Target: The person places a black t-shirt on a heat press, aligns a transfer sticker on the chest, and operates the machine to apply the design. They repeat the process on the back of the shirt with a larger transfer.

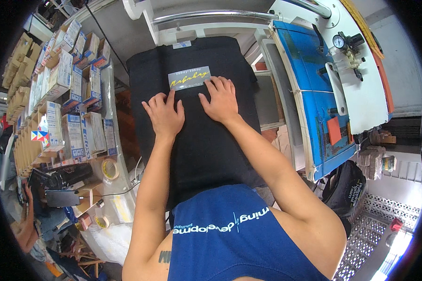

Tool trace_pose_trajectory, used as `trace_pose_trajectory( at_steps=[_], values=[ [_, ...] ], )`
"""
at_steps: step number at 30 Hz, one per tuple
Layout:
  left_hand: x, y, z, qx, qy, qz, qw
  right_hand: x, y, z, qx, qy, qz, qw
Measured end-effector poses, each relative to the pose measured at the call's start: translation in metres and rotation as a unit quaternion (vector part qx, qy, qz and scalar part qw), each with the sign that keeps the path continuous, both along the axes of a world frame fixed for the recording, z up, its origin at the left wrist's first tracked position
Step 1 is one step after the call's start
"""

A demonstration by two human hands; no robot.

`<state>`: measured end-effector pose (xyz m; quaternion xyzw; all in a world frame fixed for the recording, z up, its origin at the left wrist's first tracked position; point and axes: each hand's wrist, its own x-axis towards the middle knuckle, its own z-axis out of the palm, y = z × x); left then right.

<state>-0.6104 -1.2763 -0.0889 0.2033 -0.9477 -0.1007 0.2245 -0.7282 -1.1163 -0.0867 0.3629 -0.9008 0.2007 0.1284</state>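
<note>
A black T-shirt [206, 150] lies spread over a flat platform in front of me, its collar at the far end. On its upper chest sits a small grey transfer sheet [188, 76] with white and yellow lettering. My left hand [166, 116] lies palm down with fingers spread, its index fingertip at the sheet's lower left edge. Fingers apart, my right hand [222, 102] rests with its fingertips on the sheet's right edge. Neither hand grips anything. A pale label [182, 45] shows at the collar.
At right stands a heat press with a blue upper plate [309, 93], white frame and pressure gauge [338, 41]. A metal bar [215, 17] crosses behind the shirt. Stacked cardboard boxes [56, 77], tape rolls [110, 168] and a phone [62, 198] lie left, near another person's arm [29, 220].
</note>
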Motion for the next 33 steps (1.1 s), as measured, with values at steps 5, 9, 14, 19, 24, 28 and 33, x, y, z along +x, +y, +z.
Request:
trace_pose_trajectory(
  at_steps=[5, 9, 14, 19, 24, 28, 33],
  values=[
    [-0.0009, 0.0002, -0.0006, 0.004, -0.005, 0.005, 1.0, 0.0, 0.0016, 0.0018, 0.011, 0.002, -0.003, 1.0],
    [-0.001, -0.0007, -0.0005, 0.005, 0.016, -0.006, 1.0, -0.0006, 0.0014, 0.0027, 0.007, -0.006, -0.003, 1.0],
    [0.0017, -0.0021, 0.0011, 0.006, 0.031, -0.007, 0.999, 0.0005, -0.0012, 0.003, 0.015, 0.0, -0.002, 1.0],
    [0.0019, -0.0015, 0.0003, 0.011, 0.028, -0.005, 1.0, 0.0004, -0.0005, 0.0008, 0.01, -0.005, 0.005, 1.0],
    [0.0022, -0.0009, 0.0015, 0.001, 0.025, -0.005, 1.0, 0.0002, -0.0003, -0.0001, 0.014, -0.014, 0.005, 1.0],
    [0.0032, -0.001, 0.0031, 0.006, -0.006, -0.006, 1.0, 0.0005, -0.0007, -0.0003, 0.004, 0.004, 0.001, 1.0],
    [0.0032, -0.0011, 0.0044, 0.013, -0.008, -0.005, 1.0, -0.0002, 0.0, -0.0004, 0.017, -0.017, 0.004, 1.0]
  ],
)
